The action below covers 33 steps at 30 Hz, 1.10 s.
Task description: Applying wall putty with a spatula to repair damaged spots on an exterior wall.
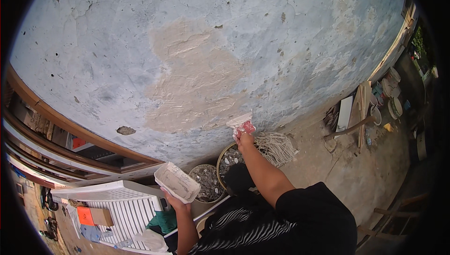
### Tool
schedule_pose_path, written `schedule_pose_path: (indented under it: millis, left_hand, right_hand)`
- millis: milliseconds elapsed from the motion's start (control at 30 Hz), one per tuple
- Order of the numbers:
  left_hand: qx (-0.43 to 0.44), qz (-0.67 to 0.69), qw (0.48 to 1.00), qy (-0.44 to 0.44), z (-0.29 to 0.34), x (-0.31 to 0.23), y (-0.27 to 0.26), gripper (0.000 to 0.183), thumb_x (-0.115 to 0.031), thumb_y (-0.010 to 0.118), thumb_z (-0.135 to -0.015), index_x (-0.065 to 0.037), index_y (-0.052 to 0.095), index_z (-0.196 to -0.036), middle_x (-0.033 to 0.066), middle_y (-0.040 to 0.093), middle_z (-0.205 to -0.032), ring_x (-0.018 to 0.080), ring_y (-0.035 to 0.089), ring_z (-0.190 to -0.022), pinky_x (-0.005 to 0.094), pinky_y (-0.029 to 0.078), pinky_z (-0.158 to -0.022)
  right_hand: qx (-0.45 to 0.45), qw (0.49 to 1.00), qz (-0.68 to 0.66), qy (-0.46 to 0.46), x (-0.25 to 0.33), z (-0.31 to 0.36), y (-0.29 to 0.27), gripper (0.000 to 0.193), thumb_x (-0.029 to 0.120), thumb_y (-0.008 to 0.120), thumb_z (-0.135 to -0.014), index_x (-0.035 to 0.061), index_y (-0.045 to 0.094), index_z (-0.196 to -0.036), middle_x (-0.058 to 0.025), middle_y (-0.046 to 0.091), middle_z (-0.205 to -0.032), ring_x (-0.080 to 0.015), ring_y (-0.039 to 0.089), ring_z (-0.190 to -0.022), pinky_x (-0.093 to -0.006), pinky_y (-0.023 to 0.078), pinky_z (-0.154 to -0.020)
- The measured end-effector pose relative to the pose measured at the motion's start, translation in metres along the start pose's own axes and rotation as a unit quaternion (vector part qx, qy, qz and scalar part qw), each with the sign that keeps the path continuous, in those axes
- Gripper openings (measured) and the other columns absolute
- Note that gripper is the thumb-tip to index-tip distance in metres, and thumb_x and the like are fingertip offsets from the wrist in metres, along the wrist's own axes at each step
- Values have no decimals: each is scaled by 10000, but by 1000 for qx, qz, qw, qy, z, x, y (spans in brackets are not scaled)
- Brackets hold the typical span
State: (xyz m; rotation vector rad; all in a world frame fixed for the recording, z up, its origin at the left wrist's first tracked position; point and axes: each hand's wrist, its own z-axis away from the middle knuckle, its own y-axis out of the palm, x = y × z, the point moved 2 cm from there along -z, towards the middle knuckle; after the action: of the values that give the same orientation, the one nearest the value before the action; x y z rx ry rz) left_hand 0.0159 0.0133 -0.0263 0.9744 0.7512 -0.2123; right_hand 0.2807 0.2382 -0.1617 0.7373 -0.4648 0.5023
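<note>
My right hand (pixel 243 141) is closed around a red putty knife (pixel 244 126) smeared with pale filler. Its blade lies against the wall at the lower edge of a beige filler patch (pixel 197 83), which looks fresh and ridged. Around the patch, the blue-grey painted wall (pixel 108 34) is worn and pitted. My left hand (pixel 175 202) grips a rectangular mud pan (pixel 177 183) from below, held out in front of the wall. White filler coats the inside of the pan; how much is in it I cannot tell.
Two buckets of rubble (pixel 207 182) and a mop head (pixel 275 149) stand at the wall's foot. To the left are a white slatted bench (pixel 126 208) with a box (pixel 101 217) on it and a wood-framed window (pixel 79 128). Planks (pixel 362 109) and pots (pixel 394 107) lie far right.
</note>
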Motion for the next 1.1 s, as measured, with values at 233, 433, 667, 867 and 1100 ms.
schedule_pose_path:
  millis: [233,433,667,867,1100]
  left_hand:
    - [-5,5,1000,-1,-5,11,5,596,-521,302,-960,-134,306,-1413,94,396,-1403,316,432,-1248,479,372,-1023]
    - [32,30,999,1,-8,11,-9,587,-509,303,-964,-131,305,-1413,96,404,-1397,316,439,-1239,468,378,-1017]
    - [18,28,999,13,-5,5,-8,578,-501,308,-966,-133,307,-1412,92,412,-1390,314,445,-1232,464,381,-1014]
    - [31,45,998,8,-7,0,-9,578,-501,305,-965,-132,310,-1409,92,412,-1389,314,439,-1240,462,379,-1016]
    - [34,47,998,7,-9,4,-19,589,-510,304,-962,-131,299,-1414,97,411,-1389,317,439,-1239,469,383,-1013]
  right_hand:
    - [28,988,144,43,-37,57,-51,243,24,453,-896,115,562,-1094,-21,618,-955,-146,617,-787,-337,562,-594]
    - [85,995,60,5,-7,81,-8,235,36,419,-925,108,541,-1113,-36,607,-1015,-159,608,-841,-376,552,-722]
    - [88,994,60,-27,43,66,59,156,18,429,-915,12,532,-1032,-82,590,-938,-195,599,-811,-376,553,-765]
    - [97,993,55,-30,76,73,75,95,30,453,-912,-13,532,-943,-113,582,-885,-220,588,-794,-375,547,-794]
    - [192,981,13,-35,133,132,64,126,67,460,-912,-6,537,-980,-114,600,-913,-226,610,-813,-381,549,-776]
